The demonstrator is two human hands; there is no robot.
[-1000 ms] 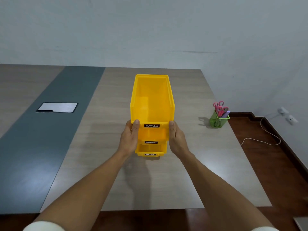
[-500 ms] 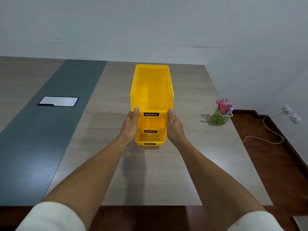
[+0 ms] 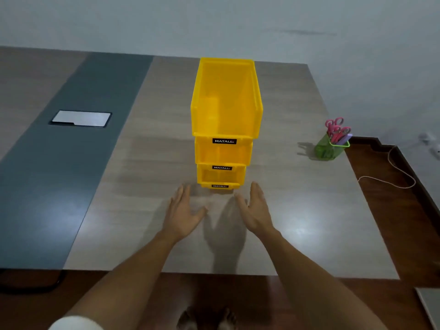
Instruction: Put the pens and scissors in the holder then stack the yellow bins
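Observation:
Three yellow bins [image 3: 225,110] stand stacked one on another in the middle of the table, each with a black label on its front lip. My left hand [image 3: 182,211] and my right hand [image 3: 256,209] hover just in front of the stack, palms facing each other, fingers apart, touching nothing. A green mesh holder [image 3: 329,148] stands near the table's right edge with pink-handled scissors [image 3: 335,127] and a purple pen [image 3: 345,139] sticking out of it.
The wooden table [image 3: 297,210] has a dark grey strip [image 3: 59,175] on the left with a silver cable hatch [image 3: 81,118] set in it. A white cable [image 3: 392,177] lies on the brown floor at right. A pale wall runs behind the table.
Both hands let go of the top bin and drew back toward me, opening. The stack of bins stays where it stood.

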